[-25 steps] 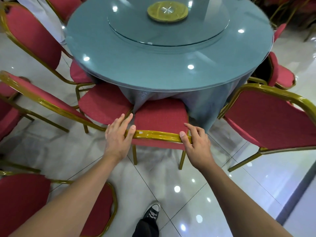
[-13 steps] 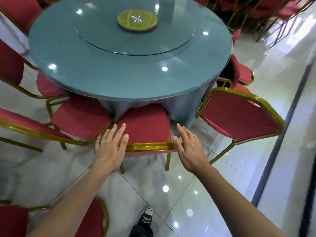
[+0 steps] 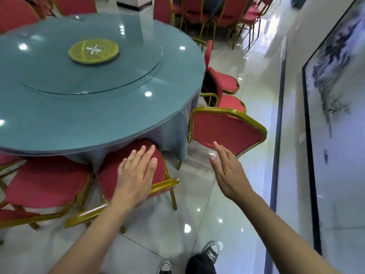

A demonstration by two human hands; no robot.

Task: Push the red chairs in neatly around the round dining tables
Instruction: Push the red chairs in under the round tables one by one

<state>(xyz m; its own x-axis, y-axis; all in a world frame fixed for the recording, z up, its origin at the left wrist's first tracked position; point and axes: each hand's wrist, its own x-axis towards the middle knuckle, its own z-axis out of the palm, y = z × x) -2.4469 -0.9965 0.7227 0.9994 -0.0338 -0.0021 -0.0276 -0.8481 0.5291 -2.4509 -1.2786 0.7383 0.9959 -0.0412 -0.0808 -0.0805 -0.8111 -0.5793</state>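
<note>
Both your hands have let go of the near chair point(image 3: 136, 171), now tucked under the round table point(image 3: 102, 115): left hand point(image 3: 136, 175) flat above its backrest, right hand point(image 3: 229, 171) open, reaching toward the angled right chair point(image 3: 227, 131), likely next.

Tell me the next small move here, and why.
Probably the right hand should take the top rail of the chair on the right: that chair stands angled beside the table, while the near chair is already tucked under. Both hands are open.
</note>
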